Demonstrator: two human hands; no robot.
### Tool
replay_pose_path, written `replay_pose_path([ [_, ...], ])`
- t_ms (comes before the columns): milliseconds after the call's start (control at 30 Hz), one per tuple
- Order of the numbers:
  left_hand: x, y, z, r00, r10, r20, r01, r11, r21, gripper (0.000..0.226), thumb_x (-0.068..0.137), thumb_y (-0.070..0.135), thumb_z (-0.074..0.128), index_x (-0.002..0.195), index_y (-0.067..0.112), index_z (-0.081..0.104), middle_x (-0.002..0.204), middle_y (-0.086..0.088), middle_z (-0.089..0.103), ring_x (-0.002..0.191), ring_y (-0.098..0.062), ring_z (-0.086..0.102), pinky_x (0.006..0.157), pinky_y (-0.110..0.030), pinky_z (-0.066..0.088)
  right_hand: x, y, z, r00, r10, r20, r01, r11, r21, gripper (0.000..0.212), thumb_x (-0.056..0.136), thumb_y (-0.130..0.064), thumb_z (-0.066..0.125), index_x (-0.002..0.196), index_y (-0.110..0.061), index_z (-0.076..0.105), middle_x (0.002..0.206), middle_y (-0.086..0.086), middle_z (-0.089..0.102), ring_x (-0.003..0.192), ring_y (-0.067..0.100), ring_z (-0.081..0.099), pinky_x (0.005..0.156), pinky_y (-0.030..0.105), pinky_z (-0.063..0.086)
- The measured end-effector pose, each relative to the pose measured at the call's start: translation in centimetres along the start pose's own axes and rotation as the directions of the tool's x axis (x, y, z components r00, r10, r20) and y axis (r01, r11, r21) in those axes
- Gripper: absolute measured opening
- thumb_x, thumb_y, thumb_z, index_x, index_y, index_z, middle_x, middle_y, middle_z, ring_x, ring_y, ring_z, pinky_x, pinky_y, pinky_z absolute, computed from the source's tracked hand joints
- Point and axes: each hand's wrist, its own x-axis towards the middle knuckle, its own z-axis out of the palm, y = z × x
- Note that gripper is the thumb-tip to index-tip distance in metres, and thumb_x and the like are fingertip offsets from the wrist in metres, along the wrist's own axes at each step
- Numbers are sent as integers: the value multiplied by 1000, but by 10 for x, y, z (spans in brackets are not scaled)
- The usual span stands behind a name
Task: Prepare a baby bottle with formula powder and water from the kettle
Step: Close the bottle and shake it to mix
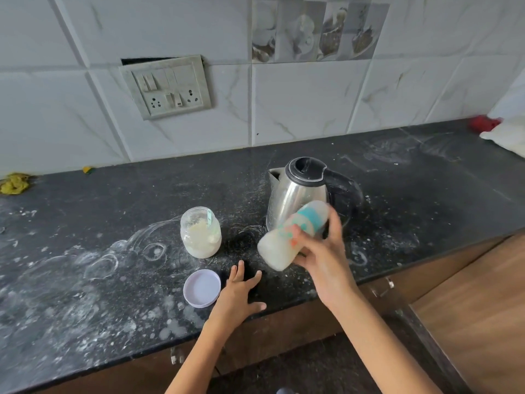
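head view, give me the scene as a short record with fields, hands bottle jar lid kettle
right hand: holds the bottle, tilted, above the counter
bottle: blurred, milky liquid inside, teal cap end up and right
left hand: flat on the counter, holding nothing
jar: open, pale powder inside, teal scoop standing in it
lid: off, on the counter beside the left hand
kettle: upright behind the bottle, lid shut
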Motion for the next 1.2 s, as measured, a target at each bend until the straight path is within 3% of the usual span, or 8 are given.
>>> replay_pose_path([
  [100, -4, 4, 2, 1000, -13, 10, 15, 986, -165, 79, 86, 19, 70, 150, 11, 25, 159, -15, 18, 146, -31, 22, 117, -45, 28, -13, 12, 5, 961, 141, 239, -100, 979, -176, 96, 56, -8, 93, 133, -48, 50, 107, 3, 73, 100, 25, 71, 68, 38, 59],
  [267, 0, -4, 0, 1000, 18, -22, -18, 1000, 10, 78, 87, 36, 67, 151, 29, 23, 162, -10, -8, 150, -28, -9, 120, -43, 19, 5, 0, 5, 999, -16, -41, 21, 994, 105, 76, 71, -10, 78, 137, -33, 46, 120, 5, 64, 103, 24, 70, 70, 44, 60],
  [400, -3, -1, 2, 999, -18, -49, 8, 981, -195, 88, 79, 22, 77, 150, 11, 26, 160, -12, 18, 148, -28, 18, 117, -41, 27, -14, 18, 6, 984, 105, 146, -78, 980, -181, 93, 57, -9, 92, 131, -45, 51, 109, 4, 73, 101, 25, 71, 67, 39, 59],
  [567, -1, -2, -1, 1000, 17, -8, -17, 1000, 24, 78, 87, 37, 67, 151, 30, 23, 161, -10, -10, 149, -29, -10, 120, -43, 19, 0, -1, -3, 989, -70, -127, 76, 996, 42, 80, 71, -10, 81, 138, -34, 44, 124, 6, 62, 106, 26, 68, 69, 43, 60],
  [733, -10, 0, 1, 994, -50, -96, 26, 971, -237, 94, 77, 22, 79, 151, 18, 20, 160, -8, 17, 148, -25, 18, 119, -41, 24, -16, 25, 5, 995, 83, 51, -72, 977, -200, 92, 55, -11, 93, 131, -40, 52, 114, 12, 71, 99, 27, 72, 65, 40, 60],
  [900, -7, 1, 3, 997, 77, -11, -73, 973, 218, 77, 93, 45, 53, 153, 30, 7, 160, -7, -19, 148, -32, -13, 119, -48, 13, -1, 5, -6, 987, -85, -138, 86, 996, -3, 74, 64, -16, 83, 128, -37, 52, 116, 5, 68, 100, 24, 72, 67, 40, 60],
  [1067, -10, 10, 13, 999, -14, -32, 21, 979, 203, 83, 92, 49, 52, 153, 19, 5, 163, -6, 0, 150, -27, -2, 122, -44, 4, -16, 21, -1, 994, 81, 68, -64, 971, -231, 93, 56, -13, 92, 134, -39, 50, 112, 11, 72, 99, 27, 72, 66, 40, 60],
  [1200, -6, 9, 9, 999, 50, 5, -48, 939, 340, 69, 96, 53, 40, 153, 30, 8, 163, -5, -7, 150, -31, -6, 119, -52, 9, -6, 10, -5, 990, -23, -138, 27, 999, 23, 76, 67, -13, 83, 131, -37, 50, 116, 7, 67, 100, 26, 71, 68, 43, 61],
])
